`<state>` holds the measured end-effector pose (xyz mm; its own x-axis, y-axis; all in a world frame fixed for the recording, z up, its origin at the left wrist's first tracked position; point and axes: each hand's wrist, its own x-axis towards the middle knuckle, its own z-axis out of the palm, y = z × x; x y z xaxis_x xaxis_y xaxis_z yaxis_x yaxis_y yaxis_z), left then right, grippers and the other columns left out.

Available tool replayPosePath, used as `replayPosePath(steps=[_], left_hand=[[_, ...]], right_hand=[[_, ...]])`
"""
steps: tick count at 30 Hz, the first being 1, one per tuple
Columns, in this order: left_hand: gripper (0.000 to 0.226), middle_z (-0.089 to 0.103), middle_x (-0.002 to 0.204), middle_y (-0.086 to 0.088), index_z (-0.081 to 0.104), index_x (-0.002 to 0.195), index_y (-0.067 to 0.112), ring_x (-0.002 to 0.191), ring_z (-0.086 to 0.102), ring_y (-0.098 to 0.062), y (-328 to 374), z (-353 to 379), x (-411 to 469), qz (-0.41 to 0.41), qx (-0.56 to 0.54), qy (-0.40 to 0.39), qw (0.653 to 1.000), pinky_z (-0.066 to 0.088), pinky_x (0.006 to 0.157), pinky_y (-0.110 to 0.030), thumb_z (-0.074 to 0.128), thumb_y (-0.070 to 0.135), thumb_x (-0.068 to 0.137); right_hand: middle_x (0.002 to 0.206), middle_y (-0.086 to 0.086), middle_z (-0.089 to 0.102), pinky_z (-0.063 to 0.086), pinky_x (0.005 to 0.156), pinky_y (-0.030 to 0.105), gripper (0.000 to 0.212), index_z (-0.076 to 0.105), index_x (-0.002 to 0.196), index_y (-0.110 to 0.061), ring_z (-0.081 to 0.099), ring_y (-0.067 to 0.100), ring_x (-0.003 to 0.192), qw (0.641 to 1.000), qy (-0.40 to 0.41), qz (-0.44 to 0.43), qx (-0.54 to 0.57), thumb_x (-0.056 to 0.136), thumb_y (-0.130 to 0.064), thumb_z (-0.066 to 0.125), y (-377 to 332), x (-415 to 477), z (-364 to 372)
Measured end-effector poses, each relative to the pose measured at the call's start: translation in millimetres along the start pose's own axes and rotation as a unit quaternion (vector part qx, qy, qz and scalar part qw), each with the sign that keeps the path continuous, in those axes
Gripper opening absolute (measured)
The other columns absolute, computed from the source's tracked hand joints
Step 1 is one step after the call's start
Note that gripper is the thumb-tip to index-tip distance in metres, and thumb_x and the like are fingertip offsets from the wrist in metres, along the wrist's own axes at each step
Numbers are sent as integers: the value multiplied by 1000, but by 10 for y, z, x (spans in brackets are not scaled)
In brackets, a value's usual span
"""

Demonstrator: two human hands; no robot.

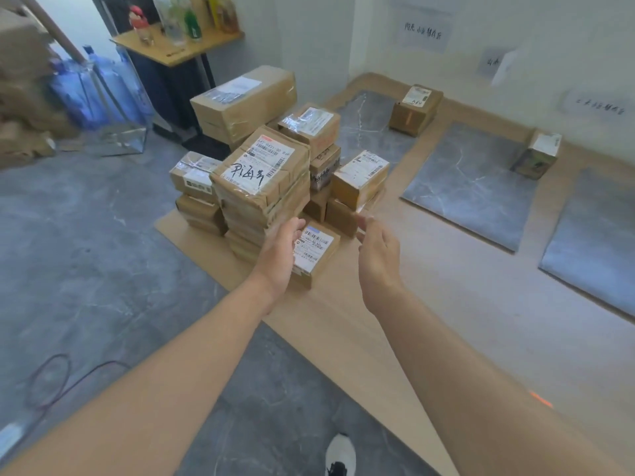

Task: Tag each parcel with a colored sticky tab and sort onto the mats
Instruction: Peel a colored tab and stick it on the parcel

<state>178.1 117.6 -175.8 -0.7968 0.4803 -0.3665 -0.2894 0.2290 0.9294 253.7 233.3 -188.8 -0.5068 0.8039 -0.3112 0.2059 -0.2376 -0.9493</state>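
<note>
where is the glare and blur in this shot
Head view: glare streaks the clear tape on the upper parcel; the right hand is motion-smeared at its fingers; the wall signs are too soft to read; the handwritten parcel is legible; the wide lens bows lines near the edges.

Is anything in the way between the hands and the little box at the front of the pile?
Nothing visible. The left hand is at the left edge of the little box, and the right hand is just to its right, with only bare board between.
</note>
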Motion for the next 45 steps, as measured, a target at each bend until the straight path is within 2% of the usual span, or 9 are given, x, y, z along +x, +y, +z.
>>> replayPosePath(steps=[3,7,10,13,19,26,30,37,45], left_hand=[[38,65,108,8,58,128,13,78,63,13,-281,-37,195,-37,-2,21,999,46,64,-6,33,34,108],[34,59,108,19,62,121,26,119,54,-5,-628,-72,396,-83,2,43,996,38,111,-30,33,37,107],[29,52,97,30,62,103,36,105,53,-3,-754,-108,513,-113,1,54,992,37,113,-34,34,38,107],[33,49,101,33,58,128,31,120,50,-10,-867,-150,638,-115,-1,44,992,37,115,-37,34,38,107],[39,52,116,23,54,140,30,132,45,-13,-1036,-247,784,-111,12,13,994,39,114,-42,35,38,107],[37,63,130,2,60,132,24,122,55,-13,-1127,-220,813,-118,25,-18,993,46,106,-39,38,38,106],[43,74,77,21,70,93,29,87,62,-6,-1026,92,793,-94,43,-89,991,46,88,-27,29,28,108],[43,75,79,21,68,96,22,79,69,8,-1030,950,612,-86,43,-208,973,49,80,-18,28,31,108],[46,73,106,4,67,116,11,100,67,-15,-1153,2060,258,-107,48,-271,956,51,91,-30,33,40,106]], right_hand=[[117,-16,66,43,93,24,35,69,121,-23,57,6,112,999,-22,32,-4,105,-34,40,252,219,154],[96,-28,57,39,77,22,34,66,123,-26,54,-10,89,997,-34,63,-11,106,-37,39,526,403,309],[127,-17,62,38,89,24,41,57,142,-25,53,-4,107,996,-34,83,-13,107,-36,40,723,478,397],[156,-15,43,26,102,19,49,40,156,-26,38,-1,137,996,-37,84,-10,108,-33,38,875,517,476],[98,-29,62,41,64,0,30,60,120,-28,56,-29,76,994,-48,96,-17,108,-21,34,1065,551,581],[101,-9,75,47,75,21,37,70,109,-22,67,-2,86,995,-2,98,-16,105,-27,33,1183,475,505],[95,-11,72,47,75,22,32,65,94,-29,64,-2,82,995,48,91,7,105,-28,36,1135,408,256],[99,-13,73,47,76,22,31,68,98,-28,66,1,88,980,174,79,59,106,-28,38,1129,216,-656],[89,-12,75,44,53,7,41,74,104,-16,64,-3,67,963,236,80,98,104,-24,34,1206,120,-1942]])
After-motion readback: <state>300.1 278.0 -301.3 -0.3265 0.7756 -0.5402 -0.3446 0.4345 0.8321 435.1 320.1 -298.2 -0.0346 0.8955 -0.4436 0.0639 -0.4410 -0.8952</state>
